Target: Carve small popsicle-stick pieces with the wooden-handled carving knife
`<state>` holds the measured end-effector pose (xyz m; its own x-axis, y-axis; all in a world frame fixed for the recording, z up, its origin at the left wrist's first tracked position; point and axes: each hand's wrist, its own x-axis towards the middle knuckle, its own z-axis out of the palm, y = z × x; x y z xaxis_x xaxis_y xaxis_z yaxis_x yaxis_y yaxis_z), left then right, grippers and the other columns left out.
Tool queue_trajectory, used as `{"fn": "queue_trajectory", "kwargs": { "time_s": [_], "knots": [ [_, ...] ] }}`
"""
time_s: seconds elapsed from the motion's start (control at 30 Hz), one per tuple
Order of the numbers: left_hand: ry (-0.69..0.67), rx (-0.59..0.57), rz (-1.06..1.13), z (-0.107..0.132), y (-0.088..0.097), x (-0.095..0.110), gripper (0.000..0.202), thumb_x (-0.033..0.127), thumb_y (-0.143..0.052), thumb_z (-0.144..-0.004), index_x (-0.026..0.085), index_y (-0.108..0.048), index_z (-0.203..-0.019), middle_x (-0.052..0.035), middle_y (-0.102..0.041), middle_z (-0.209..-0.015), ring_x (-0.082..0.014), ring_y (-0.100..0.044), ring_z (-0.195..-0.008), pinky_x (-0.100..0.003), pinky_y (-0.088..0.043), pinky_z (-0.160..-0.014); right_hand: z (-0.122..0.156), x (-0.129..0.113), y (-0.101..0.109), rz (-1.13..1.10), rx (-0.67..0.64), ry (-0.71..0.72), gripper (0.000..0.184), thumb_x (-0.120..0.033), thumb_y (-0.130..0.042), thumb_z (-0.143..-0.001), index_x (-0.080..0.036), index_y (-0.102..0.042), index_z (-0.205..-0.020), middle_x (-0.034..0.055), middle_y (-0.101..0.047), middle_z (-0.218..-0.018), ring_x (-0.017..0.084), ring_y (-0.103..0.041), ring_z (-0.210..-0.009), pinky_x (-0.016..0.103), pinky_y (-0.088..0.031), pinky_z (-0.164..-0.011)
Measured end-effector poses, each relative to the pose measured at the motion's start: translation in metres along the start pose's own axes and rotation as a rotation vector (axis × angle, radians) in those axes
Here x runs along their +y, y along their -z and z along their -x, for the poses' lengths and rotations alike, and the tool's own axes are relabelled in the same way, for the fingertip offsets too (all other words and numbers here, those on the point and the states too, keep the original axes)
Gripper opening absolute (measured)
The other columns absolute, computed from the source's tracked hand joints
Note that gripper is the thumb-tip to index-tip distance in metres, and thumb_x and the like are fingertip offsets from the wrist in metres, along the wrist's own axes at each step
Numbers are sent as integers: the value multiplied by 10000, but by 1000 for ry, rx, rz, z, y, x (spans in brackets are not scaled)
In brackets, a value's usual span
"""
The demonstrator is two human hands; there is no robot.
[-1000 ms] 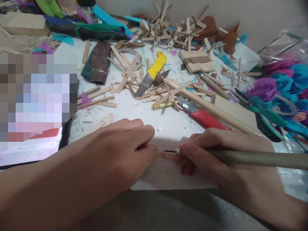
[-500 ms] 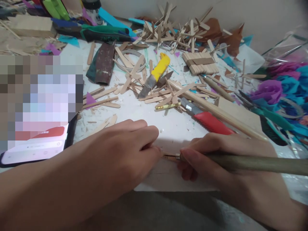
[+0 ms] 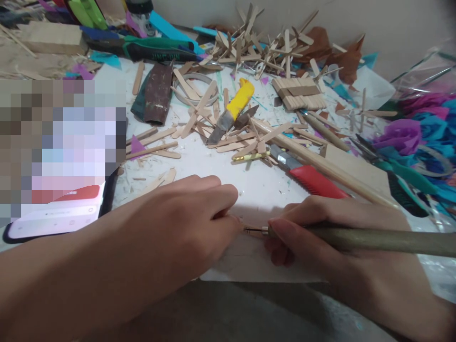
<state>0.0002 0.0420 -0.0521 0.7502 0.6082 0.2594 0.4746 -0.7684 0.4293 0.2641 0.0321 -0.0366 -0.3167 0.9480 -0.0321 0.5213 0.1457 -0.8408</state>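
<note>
My right hand (image 3: 313,242) is closed in a pen-like grip round an awl-like tool (image 3: 377,241) with a thick, greenish-brown wooden handle. A short metal collar and a thin dark tip stick out from it toward the left. That tip meets a small, flat wooden craft stick (image 3: 253,233) lying low over the white board (image 3: 228,268). The fingers of my left hand (image 3: 199,223) are curled and pressed down on the stick's left end, which they mostly hide. Only a short length of wood shows between the two hands.
Beyond my hands lie a red utility knife (image 3: 317,181), a yellow utility knife (image 3: 239,102), a long dowel (image 3: 320,161) and loose craft sticks (image 3: 195,114). A phone (image 3: 103,199) is at left. Scissors (image 3: 402,173) and paper flowers (image 3: 399,135) lie at right.
The whole view has shifted slightly, with the objects appearing a little further right. Both hands keep the same grip, and the tip stays at the stick.
</note>
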Motion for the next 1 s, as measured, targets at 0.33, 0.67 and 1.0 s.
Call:
{"fn": "queue_trajectory", "kwargs": {
  "time_s": [0.33,0.67,1.0],
  "knots": [
    [-94,22,-145,5,-7,2,279,-36,-552,-1019,178,-696,-912,-58,-643,-934,-264,-542,-818,-435,-442,-734,1,-6,2,219,-41,24,320,-290,-747,-1056,-293,-780,-738,-73,-802,-615,124,-709,-469,261,-497,-470],
    [-101,-19,-180,1,2,3,217,-34,-675,-928,173,-720,-884,-56,-662,-886,-282,-613,-772,-445,-519,-677,0,-4,1,161,-19,16,335,-284,-744,-1020,-305,-770,-687,-50,-791,-595,152,-675,-450,296,-482,-456],
    [-82,-56,-148,-2,4,5,206,-44,-692,-931,153,-754,-928,-59,-662,-894,-264,-607,-786,-400,-505,-677,-2,-4,0,110,-13,7,366,-271,-734,-1029,-312,-772,-667,-51,-795,-607,149,-683,-485,273,-510,-468]
  ]
}}
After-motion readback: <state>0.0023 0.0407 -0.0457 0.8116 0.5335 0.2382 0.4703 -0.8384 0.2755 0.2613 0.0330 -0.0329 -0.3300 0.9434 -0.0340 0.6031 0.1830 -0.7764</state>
